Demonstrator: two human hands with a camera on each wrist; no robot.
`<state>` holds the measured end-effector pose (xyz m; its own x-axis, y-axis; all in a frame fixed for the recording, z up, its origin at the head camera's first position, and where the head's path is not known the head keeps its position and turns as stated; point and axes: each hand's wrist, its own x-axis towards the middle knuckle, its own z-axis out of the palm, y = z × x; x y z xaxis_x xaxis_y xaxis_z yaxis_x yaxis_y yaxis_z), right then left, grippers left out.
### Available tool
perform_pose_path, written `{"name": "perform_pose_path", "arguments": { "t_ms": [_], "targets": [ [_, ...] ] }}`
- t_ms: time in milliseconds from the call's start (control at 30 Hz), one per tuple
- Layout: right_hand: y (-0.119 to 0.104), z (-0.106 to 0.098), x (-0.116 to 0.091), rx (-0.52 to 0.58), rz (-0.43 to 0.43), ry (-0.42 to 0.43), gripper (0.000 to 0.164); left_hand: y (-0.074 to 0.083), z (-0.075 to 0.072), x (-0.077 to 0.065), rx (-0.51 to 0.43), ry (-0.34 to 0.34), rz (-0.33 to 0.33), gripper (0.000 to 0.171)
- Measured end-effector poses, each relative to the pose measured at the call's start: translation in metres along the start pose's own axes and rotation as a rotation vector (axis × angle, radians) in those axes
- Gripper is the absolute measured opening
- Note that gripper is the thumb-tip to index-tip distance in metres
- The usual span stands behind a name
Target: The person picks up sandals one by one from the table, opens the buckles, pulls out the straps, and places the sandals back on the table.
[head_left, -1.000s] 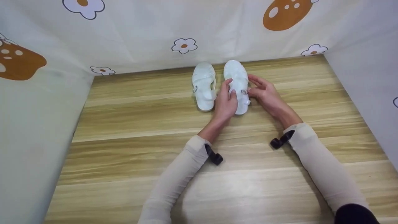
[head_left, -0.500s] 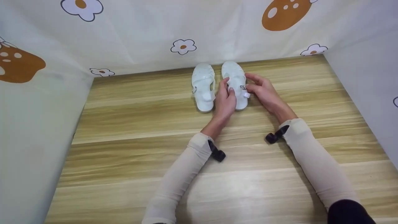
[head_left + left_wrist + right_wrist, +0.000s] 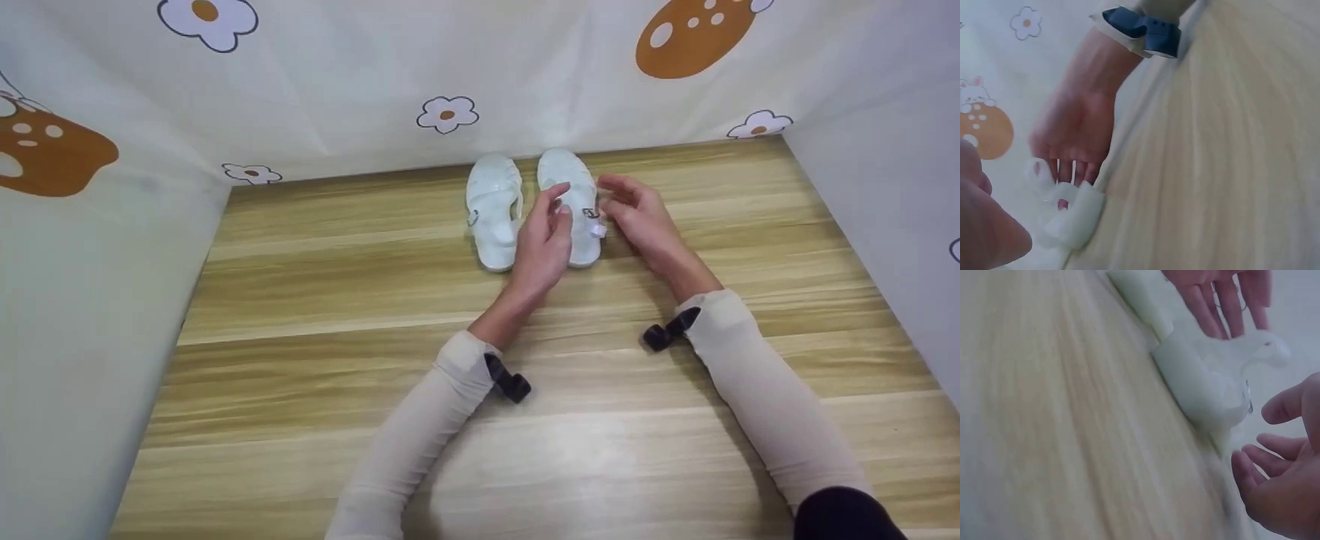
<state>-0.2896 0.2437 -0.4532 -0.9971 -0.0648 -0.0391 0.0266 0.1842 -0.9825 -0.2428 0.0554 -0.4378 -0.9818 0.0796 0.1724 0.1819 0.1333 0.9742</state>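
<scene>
Two pale mint-white sandals stand side by side, toes toward the back wall. Beside the inner edge of the right-hand sandal (image 3: 564, 169), my left hand (image 3: 541, 247) has its fingers extended along the shoe, thumb over the insole. My right hand (image 3: 646, 229) is at the outer edge, fingers loosely bent and apart, with nothing pinched between them. Close to its fingertips are a small metal buckle (image 3: 1249, 398) and the strap's end (image 3: 598, 231). In the right wrist view a gap shows between thumb and buckle. The left-hand sandal (image 3: 493, 202) is partly behind my left hand.
The sandals rest on a wood-grain surface (image 3: 315, 375). A pale cloth wall (image 3: 360, 75) printed with flowers and orange shapes rises right behind their toes, with further walls at left (image 3: 82, 300) and right (image 3: 885, 187). Each sleeve cuff carries a black wrist camera (image 3: 667, 330).
The right-hand sandal has straightened and its heel has shifted slightly back toward the wall. My right fingertips have come away from the buckle. My left hand stays along the inner side.
</scene>
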Motion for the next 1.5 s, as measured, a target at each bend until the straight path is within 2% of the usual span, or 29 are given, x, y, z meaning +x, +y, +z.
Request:
{"name": "perform_pose_path", "arguments": {
  "t_ms": [133, 333, 433, 567, 800, 1000, 1133, 1333, 1500],
  "targets": [
    [-0.016, 0.006, -0.006, -0.092, -0.083, 0.030, 0.054, 0.012, -0.020, -0.001, -0.116, -0.014, 0.059, 0.032],
    [-0.040, 0.027, -0.018, -0.030, -0.170, 0.039, 0.048, 0.017, -0.054, 0.003, -0.162, 0.047, 0.113, 0.028],
    [-0.049, 0.039, -0.024, 0.012, -0.172, 0.013, 0.048, 0.013, -0.069, 0.008, -0.162, 0.090, 0.116, 0.028],
    [-0.057, 0.056, -0.031, 0.028, -0.121, -0.058, 0.052, 0.007, -0.087, 0.010, -0.133, 0.138, 0.102, 0.026],
    [-0.054, 0.082, -0.038, -0.060, -0.073, -0.146, 0.063, -0.008, -0.109, 0.009, -0.124, 0.175, 0.026, 0.026],
    [-0.044, 0.106, -0.035, -0.074, -0.009, -0.199, 0.070, -0.023, -0.117, 0.006, -0.096, 0.171, -0.102, 0.030],
    [-0.033, 0.120, -0.026, -0.017, 0.012, -0.196, 0.073, -0.031, -0.117, 0.005, -0.099, 0.144, -0.190, 0.038],
    [-0.016, 0.131, -0.015, 0.148, 0.027, -0.219, 0.061, -0.039, -0.116, 0.005, -0.189, 0.131, -0.293, 0.044],
    [-0.013, 0.133, -0.013, 0.259, 0.065, -0.204, 0.071, -0.042, -0.120, 0.006, -0.262, 0.124, -0.340, 0.042]
  ]
}}
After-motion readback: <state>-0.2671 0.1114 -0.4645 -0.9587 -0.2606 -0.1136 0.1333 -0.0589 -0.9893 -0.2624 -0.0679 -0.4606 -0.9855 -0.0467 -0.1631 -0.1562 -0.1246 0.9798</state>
